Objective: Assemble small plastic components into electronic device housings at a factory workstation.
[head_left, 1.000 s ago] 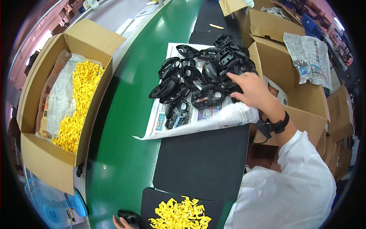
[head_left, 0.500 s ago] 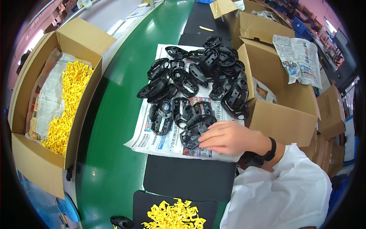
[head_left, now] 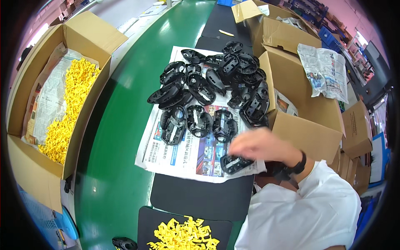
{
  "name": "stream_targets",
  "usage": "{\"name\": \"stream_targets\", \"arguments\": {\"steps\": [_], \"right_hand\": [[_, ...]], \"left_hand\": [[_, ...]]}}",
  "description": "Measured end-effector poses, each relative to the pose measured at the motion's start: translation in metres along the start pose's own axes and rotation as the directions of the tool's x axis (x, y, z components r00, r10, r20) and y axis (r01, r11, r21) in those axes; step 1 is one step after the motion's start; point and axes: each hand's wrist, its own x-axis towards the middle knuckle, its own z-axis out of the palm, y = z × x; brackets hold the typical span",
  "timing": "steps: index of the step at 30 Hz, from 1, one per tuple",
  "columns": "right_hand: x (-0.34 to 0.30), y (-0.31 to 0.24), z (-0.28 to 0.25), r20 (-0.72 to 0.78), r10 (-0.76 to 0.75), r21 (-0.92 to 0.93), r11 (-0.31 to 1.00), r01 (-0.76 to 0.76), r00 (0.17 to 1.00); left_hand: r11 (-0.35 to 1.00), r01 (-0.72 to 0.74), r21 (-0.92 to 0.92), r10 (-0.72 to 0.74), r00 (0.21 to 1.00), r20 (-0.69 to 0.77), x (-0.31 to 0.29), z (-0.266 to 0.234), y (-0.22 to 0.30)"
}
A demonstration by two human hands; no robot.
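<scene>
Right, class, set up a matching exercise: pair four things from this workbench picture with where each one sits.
Things:
1. black plastic shells
2. loose yellow clips
3. black wristband
4. crumpled newspaper

Places:
A. on the right arm, behind the right hand
B. on top of the right-side cartons
C. spread on the flat newspaper sheet
D. inside the open left carton

Pairs: 1-C, 2-D, 3-A, 4-B
</scene>
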Motion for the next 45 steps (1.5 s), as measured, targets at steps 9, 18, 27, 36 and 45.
{"name": "stream_targets", "arguments": {"steps": [9, 18, 27, 36, 45], "right_hand": [[0.001, 0.039, -0.059, -0.015, 0.350, -0.776, 0.587, -0.232, 0.937], [0.002, -0.060, -0.071, -0.202, -0.040, -0.514, 0.855, -0.071, 0.978], [0.019, -0.146, 0.165, 0.330, -0.446, 0.369, 0.872, 0.321, 0.832], [0.076, -0.107, 0.197, 0.407, -0.291, -0.072, 0.935, 0.348, 0.866], [0.068, -0.106, 0.193, 0.371, -0.205, 0.005, 0.976, 0.219, 0.906]], "left_hand": [[0.991, 0.008, -0.137, 0.005, 0.996, 0.090, -0.021, -0.010, 0.020], [0.936, 0.082, -0.342, 0.021, 0.958, 0.287, -0.062, 0.009, 0.024], [0.354, 0.497, -0.793, -0.017, 0.851, 0.525, -0.114, 0.062, 0.071], [0.045, 0.572, -0.819, -0.333, 0.781, 0.528, -0.154, 0.034, 0.036], [0.247, 0.624, -0.741, -0.304, 0.776, 0.553, -0.126, 0.041, 0.046]]}}
